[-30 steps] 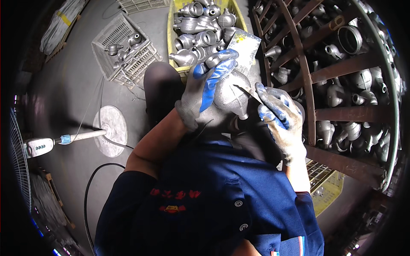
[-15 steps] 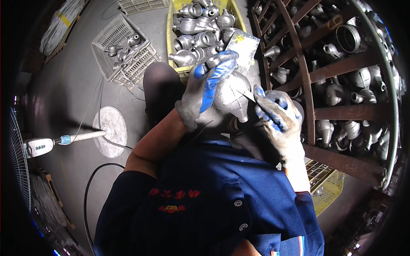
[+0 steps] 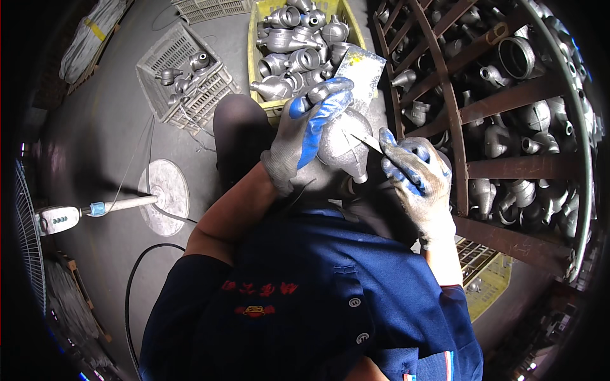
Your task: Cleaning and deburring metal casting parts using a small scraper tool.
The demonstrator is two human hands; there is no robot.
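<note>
A rounded grey metal casting [image 3: 346,145] with a raised cross-shaped rib and a short spout at its lower end sits over my lap. My left hand [image 3: 304,130], in a grey glove with blue coating, is closed around the casting's upper left side. In my right hand [image 3: 416,171], gloved alike, I grip a slim pale scraper-like blade [image 3: 367,141]. Its tip meets the casting near the rib. The blade's handle is hidden in my fingers. Just beyond the casting lies a pale, powder-covered board [image 3: 363,73] with a yellow smear.
A yellow crate [image 3: 253,51] full of grey castings stands ahead. To its left is a grey plastic crate [image 3: 152,95] holding a few castings. A rusty metal rack [image 3: 459,127] packed with castings rises at the right. At left are a standing fan [image 3: 60,219] and cables.
My right hand has shifted very slightly to the right with the blade. The casting has turned or moved a little; my left hand keeps its hold.
</note>
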